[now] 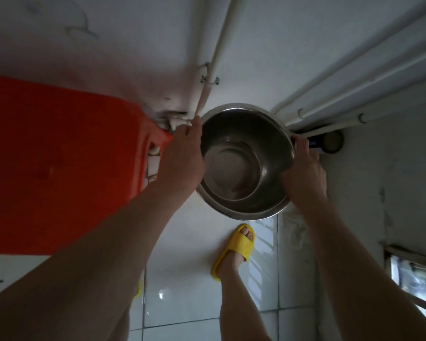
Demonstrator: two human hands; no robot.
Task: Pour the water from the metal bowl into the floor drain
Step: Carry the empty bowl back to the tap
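A round metal bowl point(244, 161) hangs over the white tiled floor, near the wall corner. A little water lies in its bottom. My left hand point(182, 158) grips the bowl's left rim and my right hand point(305, 171) grips its right rim. The bowl looks close to level. A round dark fitting point(332, 143) sits on the floor by the wall, just right of the bowl; I cannot tell if it is the drain. The floor right under the bowl is hidden.
A large red plastic tub point(59, 163) stands at the left against the wall. White pipes point(330, 89) run along the wall and into the corner. My foot in a yellow slipper point(236, 249) stands on the floor tiles below the bowl. A window frame point(413, 274) shows at the right.
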